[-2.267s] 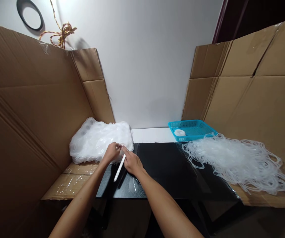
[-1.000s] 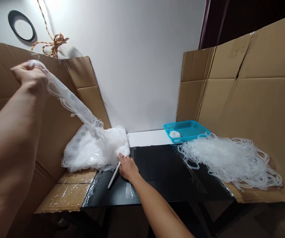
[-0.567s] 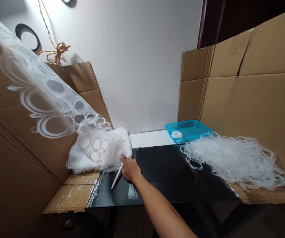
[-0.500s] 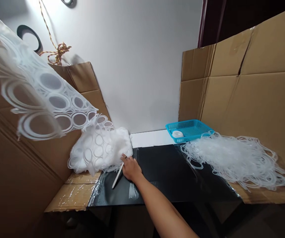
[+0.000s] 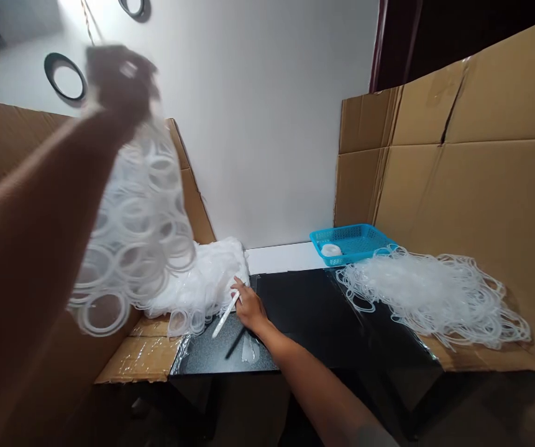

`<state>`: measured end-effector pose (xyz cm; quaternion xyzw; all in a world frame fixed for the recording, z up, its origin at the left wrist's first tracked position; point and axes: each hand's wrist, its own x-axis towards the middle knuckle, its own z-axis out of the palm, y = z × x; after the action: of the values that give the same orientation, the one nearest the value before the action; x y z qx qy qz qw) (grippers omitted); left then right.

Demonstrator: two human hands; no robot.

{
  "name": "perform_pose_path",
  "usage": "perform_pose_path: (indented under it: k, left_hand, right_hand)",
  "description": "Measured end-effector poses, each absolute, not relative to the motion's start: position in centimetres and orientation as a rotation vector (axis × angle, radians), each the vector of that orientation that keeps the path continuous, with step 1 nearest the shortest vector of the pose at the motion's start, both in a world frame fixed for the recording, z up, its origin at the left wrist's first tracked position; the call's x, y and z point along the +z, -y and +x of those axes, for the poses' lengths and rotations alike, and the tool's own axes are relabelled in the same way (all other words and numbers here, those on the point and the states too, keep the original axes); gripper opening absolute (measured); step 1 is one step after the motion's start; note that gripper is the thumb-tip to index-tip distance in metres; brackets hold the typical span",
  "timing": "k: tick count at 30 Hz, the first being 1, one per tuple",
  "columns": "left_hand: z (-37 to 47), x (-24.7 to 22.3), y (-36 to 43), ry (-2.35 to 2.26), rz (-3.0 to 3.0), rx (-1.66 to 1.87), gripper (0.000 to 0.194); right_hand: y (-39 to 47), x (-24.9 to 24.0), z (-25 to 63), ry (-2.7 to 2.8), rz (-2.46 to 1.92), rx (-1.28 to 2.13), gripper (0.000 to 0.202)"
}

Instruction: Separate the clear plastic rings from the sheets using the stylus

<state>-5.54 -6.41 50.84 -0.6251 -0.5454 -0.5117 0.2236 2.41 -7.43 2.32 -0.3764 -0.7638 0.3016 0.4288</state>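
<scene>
At the upper left of the frame, the left hand (image 5: 122,87) is raised and blurred, its fingers apparently closed on the top of a translucent sheet (image 5: 141,230) cut with round holes; the exact grip cannot be made out. The sheet hangs straight below those fingers, its long axis running roughly upright down to the lower left, where the bottom rings dangle in front of a cardboard panel (image 5: 10,133).

Right of the sheet, left of the frame's middle, a soft white pile (image 5: 220,264) sits at the end of the black table (image 5: 309,310), partly behind the hanging rings. The right hand (image 5: 248,305) is nearer to this pile, at its right edge, with fingers closed round a white stick (image 5: 224,318). The stick slants from those fingers toward the lower left. The sheet lies to the upper left of the right hand, apart from it.

Farther right stand a blue basket (image 5: 367,256) with a white ring (image 5: 331,250) inside, then a tangled clear heap (image 5: 435,298) at the right.
</scene>
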Motion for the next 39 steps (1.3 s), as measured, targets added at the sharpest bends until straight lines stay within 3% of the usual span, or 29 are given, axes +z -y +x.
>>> perform_pose_path:
  k: [5,10,13,17,25,33,39]
  left_hand:
    - [-0.9,42.8,5.2,1.435,-1.992,-1.195,0.020]
    - [1.8,35.8,3.8,1.417,-2.222,-1.422,0.036]
    - [2.8,34.5,4.1,1.387,-2.337,-1.633,0.035]
    - [2.7,34.5,5.4,1.341,-2.418,-1.868,0.031]
    - [0.7,33.1,8.8,1.662,-2.420,-1.863,0.040]
    - [-5.3,30.4,13.4,1.821,-2.387,-2.029,0.041]
    - [-8.8,26.4,9.5,1.967,-2.287,-2.080,0.045]
  right_hand:
    - [8.2,5.6,10.7,1.360,-0.736,0.714,0.048]
    - [8.6,10.5,19.4,1.531,-0.698,0.479,0.068]
    - [8.2,11.4,21.3,1.589,-0.846,0.409,0.072]
    - [7.4,10.8,22.9,1.541,-0.974,0.448,0.054]
    - [9.7,9.5,24.8,1.661,-0.906,0.612,0.025]
    - [11.4,12.0,27.8,1.563,-0.783,0.835,0.041]
    - [4.3,13.9,27.2,1.567,-0.798,0.846,0.049]
